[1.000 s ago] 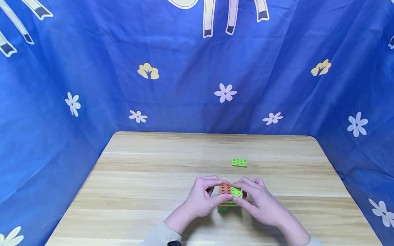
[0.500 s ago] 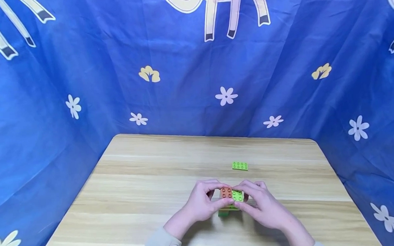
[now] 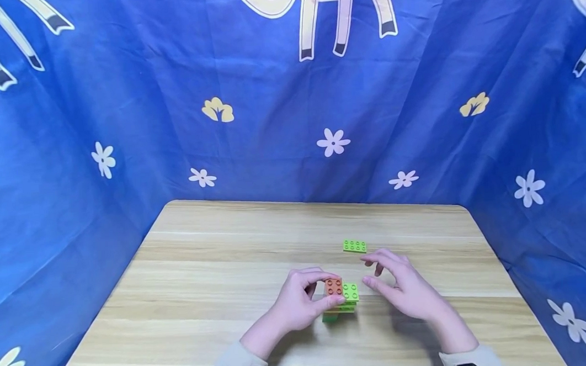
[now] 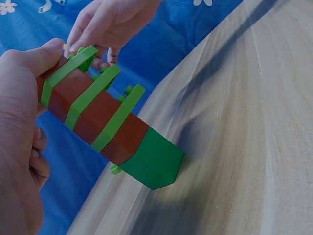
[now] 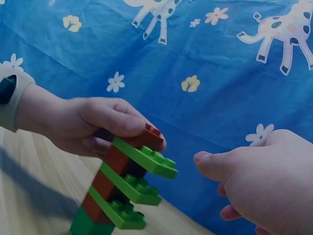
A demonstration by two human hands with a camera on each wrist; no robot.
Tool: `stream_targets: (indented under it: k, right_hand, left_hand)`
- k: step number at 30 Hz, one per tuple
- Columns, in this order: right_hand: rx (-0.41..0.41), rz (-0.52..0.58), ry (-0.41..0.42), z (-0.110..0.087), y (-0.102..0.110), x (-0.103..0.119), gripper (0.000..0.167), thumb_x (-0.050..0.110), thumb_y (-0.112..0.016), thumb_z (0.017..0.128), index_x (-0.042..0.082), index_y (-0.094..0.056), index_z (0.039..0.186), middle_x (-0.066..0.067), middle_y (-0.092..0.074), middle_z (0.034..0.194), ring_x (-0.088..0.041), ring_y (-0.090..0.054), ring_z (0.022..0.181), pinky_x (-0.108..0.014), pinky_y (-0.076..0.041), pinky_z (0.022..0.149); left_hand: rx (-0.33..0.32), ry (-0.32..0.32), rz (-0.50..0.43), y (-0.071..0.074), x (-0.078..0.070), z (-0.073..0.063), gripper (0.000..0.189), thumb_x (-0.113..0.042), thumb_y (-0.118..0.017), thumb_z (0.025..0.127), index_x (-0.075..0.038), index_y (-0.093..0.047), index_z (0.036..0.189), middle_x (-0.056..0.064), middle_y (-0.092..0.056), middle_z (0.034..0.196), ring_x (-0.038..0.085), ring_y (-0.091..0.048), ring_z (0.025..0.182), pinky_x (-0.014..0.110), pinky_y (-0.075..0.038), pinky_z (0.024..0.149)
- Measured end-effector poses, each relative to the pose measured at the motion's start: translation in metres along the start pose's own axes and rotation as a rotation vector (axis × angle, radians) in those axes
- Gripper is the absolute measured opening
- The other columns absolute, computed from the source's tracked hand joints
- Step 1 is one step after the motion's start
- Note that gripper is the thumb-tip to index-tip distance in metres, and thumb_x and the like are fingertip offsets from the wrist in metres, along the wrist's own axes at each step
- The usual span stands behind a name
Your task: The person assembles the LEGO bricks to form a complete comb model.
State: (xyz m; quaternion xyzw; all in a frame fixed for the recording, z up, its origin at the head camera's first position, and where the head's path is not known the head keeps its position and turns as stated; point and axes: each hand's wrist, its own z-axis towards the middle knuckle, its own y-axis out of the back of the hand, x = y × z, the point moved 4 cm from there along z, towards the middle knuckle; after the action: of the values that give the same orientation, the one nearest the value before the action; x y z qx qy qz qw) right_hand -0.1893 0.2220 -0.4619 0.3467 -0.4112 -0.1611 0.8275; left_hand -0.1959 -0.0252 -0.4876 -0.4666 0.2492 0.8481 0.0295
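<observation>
A tower of toy building blocks (image 4: 100,116) stands on the table, with brown bricks and light green plates in alternation above a dark green base brick (image 4: 154,159). Each light green plate juts out to one side. My left hand (image 3: 301,301) pinches the brown brick (image 3: 334,287) at the top between thumb and fingers. To the right of the tower, apart from it, my right hand (image 3: 405,287) holds nothing, its fingers loosely bent. Just beyond those fingertips lies a loose light green plate (image 3: 354,246), studs up.
The wood-grain table (image 3: 228,275) carries the work. A blue curtain (image 3: 271,151) with white flowers and animal figures hangs behind it and along both sides.
My right hand has let go of the light green plate at the tower's top and moved right and away from me, towards the loose plate. The left hand keeps its hold.
</observation>
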Motion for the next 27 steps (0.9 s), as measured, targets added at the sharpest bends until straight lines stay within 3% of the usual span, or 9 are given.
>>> stream_targets:
  k: [7, 13, 19, 27]
  right_hand:
    - [0.002, -0.005, -0.022, 0.006, -0.001, -0.021, 0.039, 0.022, -0.075, 0.101, 0.02, -0.065, 0.138, 0.013, -0.063, 0.123, -0.015, -0.062, 0.099, -0.044, -0.044, 0.09]
    - [0.002, -0.019, -0.05, 0.011, -0.006, -0.041, 0.041, 0.023, -0.075, 0.101, 0.012, -0.064, 0.139, 0.008, -0.064, 0.126, -0.011, -0.059, 0.103, -0.046, -0.051, 0.089]
    - [-0.004, -0.028, -0.076, 0.017, -0.013, -0.059, 0.04, 0.022, -0.075, 0.101, 0.009, -0.065, 0.137, 0.002, -0.065, 0.126, -0.02, -0.062, 0.103, -0.048, -0.054, 0.085]
    - [0.02, -0.045, -0.162, 0.026, -0.021, -0.083, 0.045, 0.032, -0.073, 0.102, 0.008, -0.063, 0.14, -0.009, -0.064, 0.133, -0.032, -0.066, 0.113, -0.063, -0.044, 0.101]
  left_hand:
    - [-0.007, -0.012, -0.01, 0.0, 0.0, -0.002, 0.031, -0.034, -0.09, 0.087, -0.022, -0.081, 0.114, -0.015, -0.066, 0.083, 0.001, -0.032, 0.049, 0.024, -0.03, 0.042]
    - [-0.011, -0.026, -0.018, -0.001, 0.001, -0.001, 0.031, -0.033, -0.09, 0.087, -0.022, -0.081, 0.114, -0.015, -0.065, 0.081, 0.001, -0.031, 0.05, 0.023, -0.029, 0.042]
    - [-0.011, -0.026, -0.017, 0.0, 0.0, -0.001, 0.032, -0.034, -0.09, 0.086, -0.024, -0.081, 0.115, -0.016, -0.068, 0.084, 0.001, -0.032, 0.049, 0.022, -0.03, 0.042]
    - [-0.007, -0.025, -0.028, 0.0, -0.001, -0.003, 0.031, -0.033, -0.089, 0.088, -0.022, -0.081, 0.115, -0.014, -0.067, 0.084, 0.0, -0.032, 0.05, 0.023, -0.03, 0.042]
